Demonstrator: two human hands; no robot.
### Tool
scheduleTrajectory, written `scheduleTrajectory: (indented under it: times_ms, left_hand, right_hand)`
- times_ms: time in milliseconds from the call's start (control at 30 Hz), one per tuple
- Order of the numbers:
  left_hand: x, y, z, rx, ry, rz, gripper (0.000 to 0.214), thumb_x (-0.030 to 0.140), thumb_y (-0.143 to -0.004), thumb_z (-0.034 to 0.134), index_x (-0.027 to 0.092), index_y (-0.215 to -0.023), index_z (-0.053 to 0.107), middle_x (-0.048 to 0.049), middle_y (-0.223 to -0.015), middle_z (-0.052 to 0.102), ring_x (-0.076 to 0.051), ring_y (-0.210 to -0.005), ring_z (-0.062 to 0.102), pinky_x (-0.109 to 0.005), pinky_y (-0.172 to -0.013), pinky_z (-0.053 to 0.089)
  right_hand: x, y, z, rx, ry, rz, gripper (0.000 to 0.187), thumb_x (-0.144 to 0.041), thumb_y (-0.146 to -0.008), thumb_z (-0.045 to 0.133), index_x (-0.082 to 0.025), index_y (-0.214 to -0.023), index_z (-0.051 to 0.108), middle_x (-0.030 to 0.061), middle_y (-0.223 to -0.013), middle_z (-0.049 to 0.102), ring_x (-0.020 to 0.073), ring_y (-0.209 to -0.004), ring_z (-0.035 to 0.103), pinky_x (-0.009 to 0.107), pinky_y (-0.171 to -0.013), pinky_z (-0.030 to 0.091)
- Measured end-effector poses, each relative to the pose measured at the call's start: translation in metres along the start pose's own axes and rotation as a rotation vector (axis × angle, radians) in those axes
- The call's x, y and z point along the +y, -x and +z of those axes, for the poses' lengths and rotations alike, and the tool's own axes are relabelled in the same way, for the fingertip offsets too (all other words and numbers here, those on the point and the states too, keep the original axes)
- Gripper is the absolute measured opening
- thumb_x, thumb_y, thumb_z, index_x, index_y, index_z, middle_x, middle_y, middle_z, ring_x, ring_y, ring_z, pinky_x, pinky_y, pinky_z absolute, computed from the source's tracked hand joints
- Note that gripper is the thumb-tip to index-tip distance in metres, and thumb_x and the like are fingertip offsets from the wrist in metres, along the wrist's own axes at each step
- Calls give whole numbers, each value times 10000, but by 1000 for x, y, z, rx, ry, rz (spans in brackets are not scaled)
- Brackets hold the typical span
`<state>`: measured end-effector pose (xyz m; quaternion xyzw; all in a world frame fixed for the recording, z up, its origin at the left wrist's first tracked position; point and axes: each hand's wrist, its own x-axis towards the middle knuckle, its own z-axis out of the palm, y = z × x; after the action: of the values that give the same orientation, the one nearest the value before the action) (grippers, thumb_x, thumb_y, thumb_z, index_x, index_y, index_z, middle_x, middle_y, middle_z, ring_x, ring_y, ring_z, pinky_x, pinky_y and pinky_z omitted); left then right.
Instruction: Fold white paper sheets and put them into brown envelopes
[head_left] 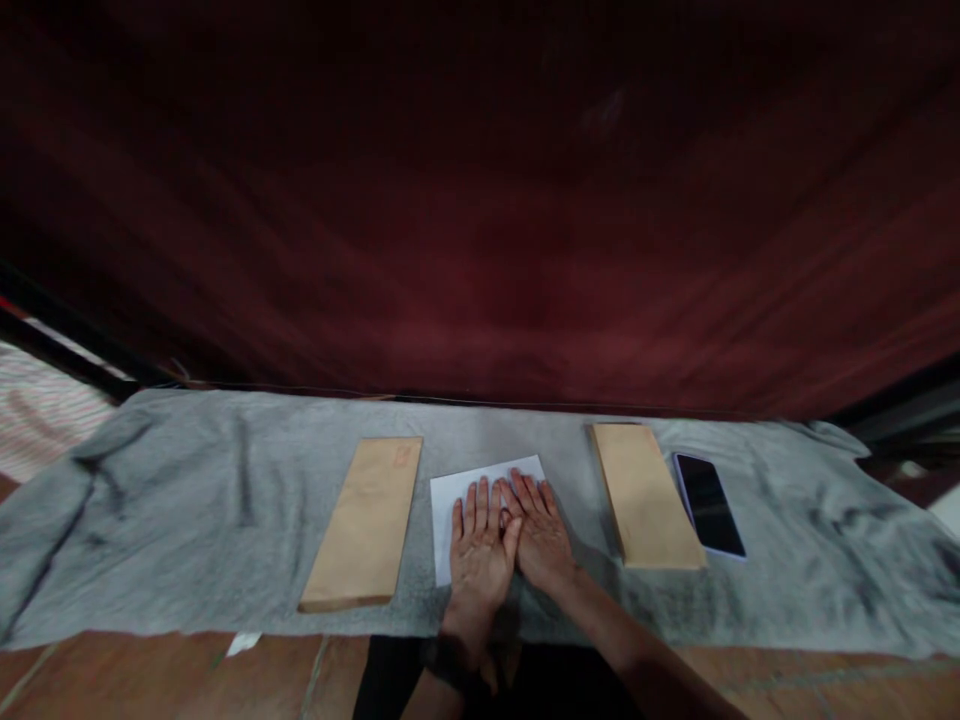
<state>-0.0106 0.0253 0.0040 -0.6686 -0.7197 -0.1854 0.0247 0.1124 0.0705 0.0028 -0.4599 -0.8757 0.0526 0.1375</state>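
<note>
A white sheet of paper (457, 495) lies on the grey cloth (225, 500) in front of me. Both hands press flat on it, side by side. My left hand (478, 555) covers the sheet's lower middle with fingers stretched out. My right hand (538, 530) lies on the sheet's right part, fingers spread, its thumb side touching the left hand. A stack of brown envelopes (365, 522) lies left of the paper. A second brown stack (645, 493) lies to the right.
A dark phone (709, 504) rests screen up beside the right envelope stack. A dark red curtain (480, 220) hangs behind the cloth. Reddish floor tiles (112, 675) show at the near edge, and striped fabric (37, 410) at far left.
</note>
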Motion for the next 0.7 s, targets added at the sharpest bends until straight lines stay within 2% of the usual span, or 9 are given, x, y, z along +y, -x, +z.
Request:
scheduleTrajectory:
  times_ms: [133, 267, 400, 533, 633, 700]
  left_hand:
    - [-16, -7, -3, 0, -3, -56, 552, 369, -1001, 417, 206, -1528, 399, -105, -1617, 353, -290, -1522, 264, -534, -1228, 248]
    - [-27, -7, -7, 24, -24, -144, 550, 354, -998, 419, 220, -1532, 396, -113, -1623, 340, -312, -1528, 238, -554, -1215, 259]
    - [-30, -5, -7, 47, -12, -157, 566, 371, -997, 425, 226, -1542, 375, -117, -1626, 337, -315, -1528, 239, -559, -1212, 261]
    - [-29, -6, -7, 36, -23, -153, 574, 378, -997, 422, 220, -1546, 365, -123, -1631, 324, -326, -1528, 234, -568, -1212, 254]
    - [-29, -6, -8, 25, -32, -147, 558, 367, -992, 435, 240, -1533, 392, -115, -1638, 309, -331, -1527, 235, -569, -1211, 253]
    - [-29, -6, -10, 19, -40, -140, 536, 349, -986, 445, 264, -1514, 427, -110, -1644, 294, -334, -1528, 230, -574, -1210, 250]
  right_hand:
    - [-2, -1, 3, 38, -4, 16, 542, -264, -1038, 361, -209, -1576, 330, 92, -1642, 273, 280, -1510, 276, 552, -1221, 242]
    - [2, 4, 6, 103, 12, 69, 567, -294, -1035, 373, -125, -1574, 320, 153, -1637, 257, 308, -1502, 288, 548, -1207, 277]
    - [19, 15, 3, 142, 29, 98, 603, -289, -1029, 374, -69, -1581, 272, 183, -1617, 292, 323, -1487, 318, 552, -1209, 272]
    - [30, 15, -7, 151, 27, 133, 569, -278, -1030, 372, -40, -1546, 347, 207, -1584, 360, 336, -1483, 323, 561, -1224, 231]
    - [19, 0, -12, 136, -33, 112, 543, -276, -1038, 356, -70, -1541, 372, 169, -1594, 367, 297, -1497, 303, 520, -1235, 237]
    - [5, -14, -11, 86, -99, 41, 516, -264, -1042, 344, -118, -1535, 399, 113, -1604, 369, 244, -1493, 317, 456, -1228, 282]
